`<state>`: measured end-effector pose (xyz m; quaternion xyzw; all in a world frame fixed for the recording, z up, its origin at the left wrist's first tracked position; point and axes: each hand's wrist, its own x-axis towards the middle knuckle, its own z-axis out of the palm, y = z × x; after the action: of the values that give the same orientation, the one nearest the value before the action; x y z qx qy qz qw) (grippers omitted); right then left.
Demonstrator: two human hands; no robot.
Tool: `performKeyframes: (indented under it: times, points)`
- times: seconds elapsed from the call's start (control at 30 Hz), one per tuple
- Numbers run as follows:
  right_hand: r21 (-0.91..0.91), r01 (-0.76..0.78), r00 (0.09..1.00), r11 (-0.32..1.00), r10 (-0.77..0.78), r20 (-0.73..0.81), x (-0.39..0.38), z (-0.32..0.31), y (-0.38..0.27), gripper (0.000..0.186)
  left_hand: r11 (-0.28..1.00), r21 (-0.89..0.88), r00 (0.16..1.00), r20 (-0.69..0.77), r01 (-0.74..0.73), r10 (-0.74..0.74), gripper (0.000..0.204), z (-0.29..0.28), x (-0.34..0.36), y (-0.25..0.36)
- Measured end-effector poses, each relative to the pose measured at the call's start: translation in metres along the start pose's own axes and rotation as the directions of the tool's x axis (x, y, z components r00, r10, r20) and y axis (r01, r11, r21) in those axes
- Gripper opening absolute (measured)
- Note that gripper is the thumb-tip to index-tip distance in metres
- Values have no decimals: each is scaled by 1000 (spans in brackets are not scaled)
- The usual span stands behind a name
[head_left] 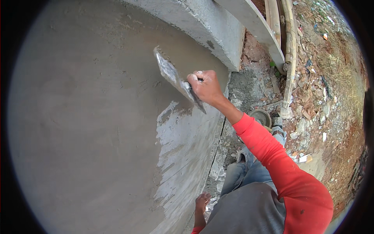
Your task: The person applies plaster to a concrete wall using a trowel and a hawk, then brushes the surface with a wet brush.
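Observation:
A flat steel plastering trowel (pixel 171 74) is in my right hand (pixel 207 86), fingers wrapped round its handle. Pale grey mortar smears its blade, which slants at the wall's plastered face; whether its edge touches cannot be made out. Wet grey plaster (pixel 89 124) covers the left and upper wall. Beneath the trowel, a lighter, rough patch (pixel 187 132) with ragged edges shows. Low down beside the wall's edge is my left hand (pixel 201 201), its fingers loosely apart and nothing visible in them.
A concrete ledge (pixel 210 35) juts out above the plaster. Right of it stand a curved board (pixel 261 29) and wooden poles (pixel 290 46). A round bucket (pixel 260 117) sits by my feet. Rubble and litter (pixel 311 105) cover the ground at right.

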<state>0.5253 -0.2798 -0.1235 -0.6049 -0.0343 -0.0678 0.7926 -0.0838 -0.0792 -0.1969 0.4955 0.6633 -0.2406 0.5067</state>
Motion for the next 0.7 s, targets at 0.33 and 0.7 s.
performKeyframes:
  times: [0.33,0.7]
  points:
    - [-379,54,902,924,-208,-378,77,-11,115,27,905,362,961,69,225,-266,56,-11,-11,-180]
    - [394,-734,494,553,833,-249,-16,-44,209,33,991,61,993,19,-116,116,45,35,-17,2]
